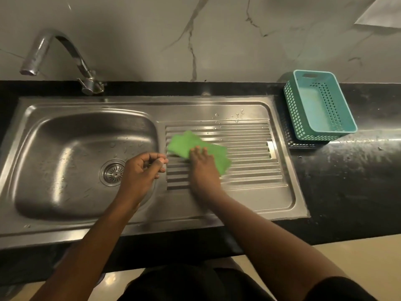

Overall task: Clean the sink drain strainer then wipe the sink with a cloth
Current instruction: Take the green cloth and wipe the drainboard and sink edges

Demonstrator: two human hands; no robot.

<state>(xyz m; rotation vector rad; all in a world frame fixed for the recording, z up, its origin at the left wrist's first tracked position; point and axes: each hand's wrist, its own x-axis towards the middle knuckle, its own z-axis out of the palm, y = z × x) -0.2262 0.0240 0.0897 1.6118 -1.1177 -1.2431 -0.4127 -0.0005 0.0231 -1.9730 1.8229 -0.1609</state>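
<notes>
I'm looking down over both bare forearms, which are reaching in from the near edge. The left hand [143, 172] is hovering over the right edge of the sink [54, 131] bowl with its fingers curled in so the thumb tip is meeting the fingertips; I'm seeing nothing in them. The strainer [114, 172] is sitting in the drain hole on the bowl floor, just left of those knuckles and partly cut off by them.

The right hand [202, 168] is lying flat, fingers straight and slightly spread, pressing down on the green cloth [186, 142]. This hand is a bit blurred. The cloth is lying crumpled on the ribbed draining board [249, 170], under the right fingertips and spreading beyond them and to both sides.

Past the cloth, water drops [236, 116] are sitting on the board's far edge. Far beyond the left fingers the tap [54, 51] is curving out over the bowl's back left corner. Well right of the right fingers a teal basket [321, 107] is standing on the black counter [347, 181]. The marble wall [217, 40] is closing off the back.
</notes>
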